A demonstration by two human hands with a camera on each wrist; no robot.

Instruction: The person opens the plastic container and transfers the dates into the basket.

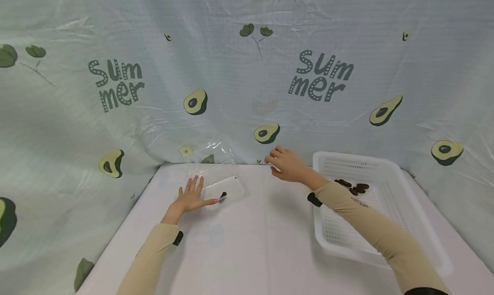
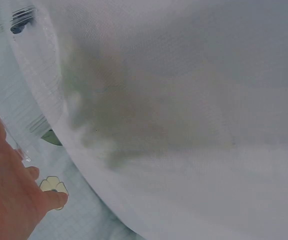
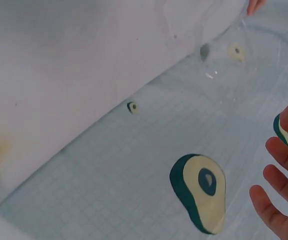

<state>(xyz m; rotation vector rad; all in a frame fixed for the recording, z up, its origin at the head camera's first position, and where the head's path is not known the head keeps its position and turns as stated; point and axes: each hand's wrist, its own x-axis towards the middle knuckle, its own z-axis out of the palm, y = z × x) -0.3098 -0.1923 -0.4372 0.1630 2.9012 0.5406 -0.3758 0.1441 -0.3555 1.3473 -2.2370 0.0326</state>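
A clear plastic clamshell box (image 1: 234, 187) lies on the table with its lid (image 1: 212, 155) raised against the back curtain. One small dark brown oval piece (image 1: 222, 196) lies in its base, probably a date. My left hand (image 1: 189, 199) rests at the box's left side, fingers spread and thumb stretched along the near rim. In the left wrist view, that hand (image 2: 9, 187) is only partly visible. My right hand (image 1: 287, 165) hovers between the box and the basket, its fingers loosely bent and holding nothing. The right wrist view shows those fingers (image 3: 276, 205) apart.
On the right stands a white perforated plastic basket (image 1: 318, 226), partly behind my right forearm. Several dark brown oval pieces (image 1: 353, 188) lie inside it. A curtain (image 1: 231, 63) printed with avocados hangs behind and beside the white table (image 1: 247, 243).
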